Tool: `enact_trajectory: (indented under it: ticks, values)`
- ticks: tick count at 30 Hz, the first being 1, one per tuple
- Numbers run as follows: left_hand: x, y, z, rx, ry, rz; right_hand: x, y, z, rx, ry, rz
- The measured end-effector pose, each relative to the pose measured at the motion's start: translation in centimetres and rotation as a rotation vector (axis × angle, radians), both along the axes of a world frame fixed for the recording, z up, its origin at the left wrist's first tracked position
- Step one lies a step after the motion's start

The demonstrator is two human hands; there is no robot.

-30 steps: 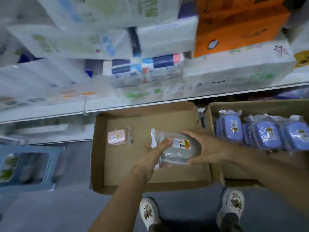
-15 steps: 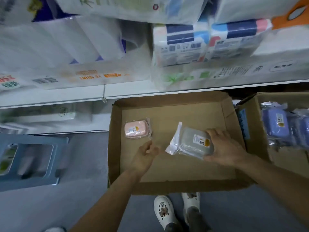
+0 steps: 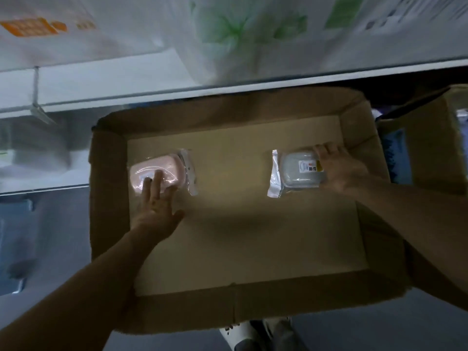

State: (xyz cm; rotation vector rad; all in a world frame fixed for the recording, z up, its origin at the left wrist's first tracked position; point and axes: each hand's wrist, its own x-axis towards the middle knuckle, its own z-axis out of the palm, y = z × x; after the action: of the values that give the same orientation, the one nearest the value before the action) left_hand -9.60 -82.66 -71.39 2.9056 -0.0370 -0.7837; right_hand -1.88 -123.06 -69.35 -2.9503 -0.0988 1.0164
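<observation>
Arranging packs in the box, the left hand lies with straight fingers on the pink pack near the left wall, while the right hand grips the grey pack near the right wall; next, I think, both must slide into a row.

The scene is dim with a cool bluish cast. The white plastic-wrapped paper packs at 12 o'clock are the brightest area and are smeared by motion blur. A soft shadow darkens the brown cardboard box floor toward 6 o'clock. Glare glints on the grey plastic-wrapped rectangular case at 3 o'clock. Lines bow at the edges.
</observation>
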Motion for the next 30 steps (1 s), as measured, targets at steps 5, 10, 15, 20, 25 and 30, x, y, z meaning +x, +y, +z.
enact_trajectory:
  ticks: [5, 10, 15, 20, 25, 30]
  values:
    - [1.6, 0.4, 0.4, 0.083, 0.049, 0.007, 0.0, 0.3, -1.5, -0.081, 0.003, -0.012]
    - [2.3, -1.8, 3.4, 0.094, 0.134, 0.047, -1.1, 2.7, 1.5, -0.152, -0.060, 0.074]
    - [2.2, -5.7, 10.4, -0.084, 0.067, 0.114, -3.0, 5.5, 7.4, -0.031, -0.038, -0.006]
    - [0.6, -8.3, 20.2, -0.208, -0.029, 0.083, -5.8, 8.2, 17.2, 0.197, -0.103, -0.072]
    - [-1.7, -8.9, 30.1, -0.447, -0.082, 0.179, -7.9, 10.0, 27.6, 0.465, -0.108, -0.188]
    - [-4.1, -8.1, 39.8, -0.511, -0.249, 0.165, -9.2, 10.9, 37.1, 0.601, -0.187, -0.191]
